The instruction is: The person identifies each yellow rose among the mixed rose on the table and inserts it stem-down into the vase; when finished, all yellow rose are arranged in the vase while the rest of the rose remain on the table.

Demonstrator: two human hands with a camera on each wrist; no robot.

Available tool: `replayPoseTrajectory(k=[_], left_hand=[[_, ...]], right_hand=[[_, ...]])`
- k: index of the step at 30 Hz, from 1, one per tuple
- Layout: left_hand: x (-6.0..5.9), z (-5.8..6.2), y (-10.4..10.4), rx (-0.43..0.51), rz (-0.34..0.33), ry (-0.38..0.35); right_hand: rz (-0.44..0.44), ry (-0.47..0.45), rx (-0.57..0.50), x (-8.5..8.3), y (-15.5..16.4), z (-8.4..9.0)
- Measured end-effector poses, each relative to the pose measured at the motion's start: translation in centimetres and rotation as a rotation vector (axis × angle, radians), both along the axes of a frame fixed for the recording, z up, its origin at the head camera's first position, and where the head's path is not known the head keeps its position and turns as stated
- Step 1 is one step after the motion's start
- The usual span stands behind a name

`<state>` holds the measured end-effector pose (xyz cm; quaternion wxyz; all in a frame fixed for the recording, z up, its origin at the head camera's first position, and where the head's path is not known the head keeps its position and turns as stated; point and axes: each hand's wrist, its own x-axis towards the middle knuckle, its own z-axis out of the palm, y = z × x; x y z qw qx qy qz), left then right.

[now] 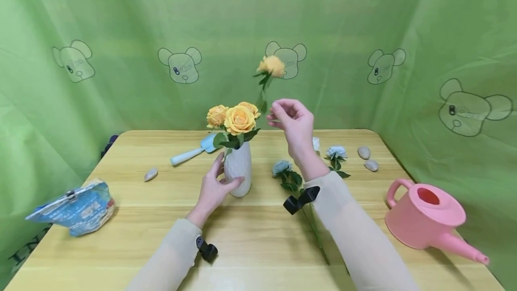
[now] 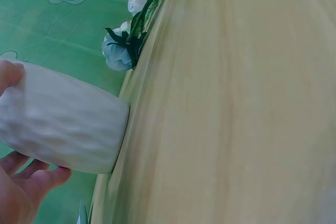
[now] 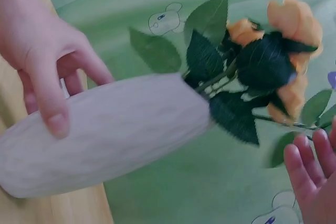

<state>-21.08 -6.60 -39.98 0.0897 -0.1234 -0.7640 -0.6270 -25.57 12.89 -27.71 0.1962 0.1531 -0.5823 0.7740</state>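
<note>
Your left hand (image 1: 213,187) holds the white vase (image 1: 238,169); your right hand (image 1: 294,122) pinches an orange rose (image 1: 271,65) above it. Next, I think, lower the stem into the vase mouth.

Staged recording set: green bear-print backdrop (image 1: 121,35), prop-laden wooden table (image 1: 258,237).

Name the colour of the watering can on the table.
Pink; the watering can shows best in the head view.

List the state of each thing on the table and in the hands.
White vase: upright, three orange roses inside, gripped by left hand.
Orange rose: raised, stem pinched by right hand.
Blue roses: lying flat.
Pink watering can: upright.
Blue bag: lying, clipped.
</note>
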Motion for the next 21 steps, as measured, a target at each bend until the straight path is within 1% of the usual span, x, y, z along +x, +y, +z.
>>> replayPoseTrajectory(k=[2,4,8,13,16,18,21], left_hand=[[-0.1,-0.1,-0.1,0.000,-0.003,0.000],[-0.3,-0.2,-0.1,0.001,-0.009,-0.001],[-0.4,-0.6,0.0,0.005,-0.015,-0.004],[-0.4,-0.7,0.0,0.014,-0.012,-0.008],[-0.4,-0.8,-0.2,0.018,-0.019,-0.013],[-0.7,-1.2,-0.4,0.019,-0.025,-0.014],[-1.4,-2.2,-0.9,0.009,-0.020,-0.008]], right_hand=[[-0.038,-0.026,-0.013,-0.1,-0.2,0.4],[-0.070,-0.073,-0.015,-0.2,-0.4,0.5],[-0.095,-0.134,-0.038,-0.3,0.0,0.0],[-0.058,-0.134,-0.057,-0.1,1.5,-1.3],[-0.051,-0.133,-0.041,0.1,2.9,-2.3],[-0.053,-0.143,-0.017,0.3,4.0,-3.1],[-0.066,-0.168,0.030,0.8,5.8,-4.3]])
